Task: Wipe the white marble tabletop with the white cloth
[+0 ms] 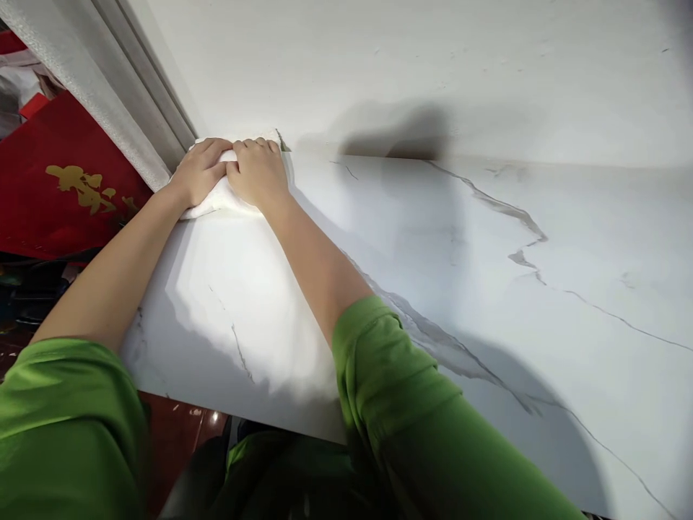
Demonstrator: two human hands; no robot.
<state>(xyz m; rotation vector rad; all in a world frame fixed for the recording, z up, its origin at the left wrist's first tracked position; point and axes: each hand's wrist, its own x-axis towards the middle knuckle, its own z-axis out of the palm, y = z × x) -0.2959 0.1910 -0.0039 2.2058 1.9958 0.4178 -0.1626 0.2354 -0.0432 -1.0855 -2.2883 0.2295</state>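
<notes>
A white cloth (224, 201) lies bunched at the far left corner of a white marble-patterned tabletop (390, 238), against the wall. My left hand (201, 172) presses on the cloth's left part, its fingers bent over it. Right beside it, my right hand (260, 170) bears down on the same cloth with its fingers curled over the far side. The two thumbs nearly meet between the hands. Both forearms reach forward from rolled green sleeves. My hands cover much of the cloth, and a dark greenish edge shows at its far right corner.
A white wall (325, 72) runs along the tabletop's back edge. Grey-white trim (124, 87) rises at the left corner. Beyond the left edge is a red bag (70, 188) with gold markings. Reddish-brown floor (176, 433) shows below the front edge.
</notes>
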